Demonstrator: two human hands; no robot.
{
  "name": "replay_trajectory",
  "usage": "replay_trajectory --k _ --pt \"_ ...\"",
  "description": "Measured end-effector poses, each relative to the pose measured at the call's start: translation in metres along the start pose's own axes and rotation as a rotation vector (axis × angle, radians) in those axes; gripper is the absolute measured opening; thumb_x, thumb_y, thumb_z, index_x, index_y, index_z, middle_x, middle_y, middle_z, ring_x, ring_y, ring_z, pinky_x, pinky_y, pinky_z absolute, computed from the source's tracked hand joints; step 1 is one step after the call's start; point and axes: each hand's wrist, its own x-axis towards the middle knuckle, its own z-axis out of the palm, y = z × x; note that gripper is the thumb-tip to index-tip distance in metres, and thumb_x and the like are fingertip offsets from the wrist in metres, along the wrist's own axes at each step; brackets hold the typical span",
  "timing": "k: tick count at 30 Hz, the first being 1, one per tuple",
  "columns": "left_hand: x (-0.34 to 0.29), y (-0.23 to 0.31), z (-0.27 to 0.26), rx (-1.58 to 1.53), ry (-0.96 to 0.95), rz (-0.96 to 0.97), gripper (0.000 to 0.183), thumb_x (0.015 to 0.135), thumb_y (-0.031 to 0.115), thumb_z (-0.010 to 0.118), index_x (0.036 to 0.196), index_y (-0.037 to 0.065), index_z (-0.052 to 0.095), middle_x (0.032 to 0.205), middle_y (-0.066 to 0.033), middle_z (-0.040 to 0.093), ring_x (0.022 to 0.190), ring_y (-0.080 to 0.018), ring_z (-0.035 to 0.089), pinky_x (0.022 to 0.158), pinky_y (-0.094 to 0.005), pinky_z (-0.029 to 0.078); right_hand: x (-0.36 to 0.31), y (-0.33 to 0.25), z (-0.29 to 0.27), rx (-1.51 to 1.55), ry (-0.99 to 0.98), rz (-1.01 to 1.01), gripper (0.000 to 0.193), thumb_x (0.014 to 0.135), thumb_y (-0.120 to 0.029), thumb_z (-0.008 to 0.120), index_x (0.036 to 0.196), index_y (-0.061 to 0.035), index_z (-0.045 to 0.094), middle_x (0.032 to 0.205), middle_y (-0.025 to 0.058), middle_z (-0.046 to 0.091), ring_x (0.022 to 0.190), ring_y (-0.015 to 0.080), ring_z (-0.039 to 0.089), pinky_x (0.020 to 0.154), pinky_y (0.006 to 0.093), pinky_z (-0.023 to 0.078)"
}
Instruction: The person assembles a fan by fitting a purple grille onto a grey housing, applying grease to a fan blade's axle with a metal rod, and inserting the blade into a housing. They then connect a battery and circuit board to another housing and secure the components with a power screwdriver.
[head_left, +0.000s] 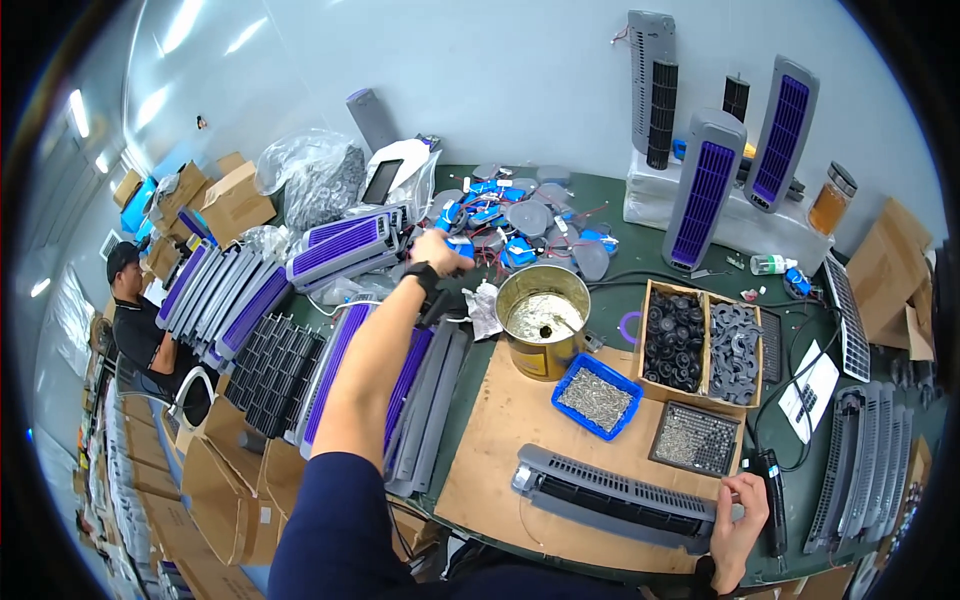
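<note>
On a brown board before me lies a long grey tower-fan housing point(610, 490), slotted side up, with a dark fan roller inside it. My right hand point(738, 520) is closed at its right end, fingers bent against the edge. My left arm stretches far forward, and my left hand point(440, 252) is at the near left side of a heap of grey round parts point(528, 217) with wires and blue-wrapped packs. Its fingers curl around a blue-wrapped pack point(461, 247); the fingertips are partly hidden.
A metal can point(545, 355), a blue tray of screws point(597, 397), a dark screw tray point(695, 438) and a divided wooden box point(652, 385) stand ahead. An electric screwdriver point(772, 500) lies right. Purple-grilled housings point(340, 245) crowd the left, where a person point(135, 320) sits. Finished-looking fans point(705, 190) stand behind.
</note>
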Motion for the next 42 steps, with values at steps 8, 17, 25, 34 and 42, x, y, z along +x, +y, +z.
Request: replay_trajectory --k 8,17,25,34,42 --pt "-0.095 0.009 -0.175 -1.034 0.096 -0.001 0.063 0.068 0.022 0.087 0.119 -0.004 0.058 0.102 -0.0079 0.067 0.092 -0.0162 0.066 0.079 -0.0297 0.054 -0.023 -0.002 0.004 -0.110 0.044 -0.110 0.009 0.084 0.007 0.061 0.091 0.0033 0.065 0.086 0.0133 0.058 0.074 0.0209 0.059 0.061 0.0279 0.047" --pt "-0.342 0.057 -0.142 -1.562 -0.880 -0.326 0.041 0.073 0.000 0.081 0.109 0.002 0.062 0.102 -0.0046 0.067 0.098 -0.0147 0.064 0.086 -0.0300 0.051 -0.039 -0.076 0.007 0.249 0.120 -0.256 0.018 0.075 0.015 0.064 0.090 0.0046 0.063 0.086 0.0138 0.060 0.076 0.0224 0.058 0.066 0.0289 0.046" --pt "-0.388 0.056 -0.063 -1.724 -1.347 -0.525 0.059 0.083 -0.002 0.069 0.134 0.008 0.040 0.118 -0.0068 0.058 0.103 -0.0173 0.062 0.088 -0.0322 0.052 -0.038 -0.130 0.050 0.300 -0.251 -0.513 0.023 0.077 -0.001 0.071 0.100 -0.0015 0.067 0.095 0.0129 0.066 0.084 0.0301 0.064 0.075 0.0357 0.051" --pt "-0.382 0.058 -0.085 -1.883 -1.511 -0.170 0.083 0.085 -0.007 0.064 0.152 0.009 0.018 0.137 -0.0118 0.045 0.123 -0.0254 0.051 0.100 -0.0405 0.047 -0.037 -0.110 0.040 0.672 -0.278 -0.012 0.014 0.091 -0.007 0.064 0.104 -0.0002 0.063 0.078 0.0026 0.060 0.071 0.0070 0.058 0.063 0.0239 0.048" --pt "-0.383 0.065 -0.070 -1.444 -1.166 0.214 0.074 0.087 0.000 0.065 0.148 0.005 0.023 0.131 -0.0120 0.050 0.116 -0.0197 0.056 0.098 -0.0309 0.044 -0.014 -0.123 0.021 0.077 -0.062 -0.445 0.027 0.075 0.002 0.068 0.102 0.0002 0.064 0.103 0.0152 0.063 0.094 0.0332 0.062 0.081 0.0385 0.050"
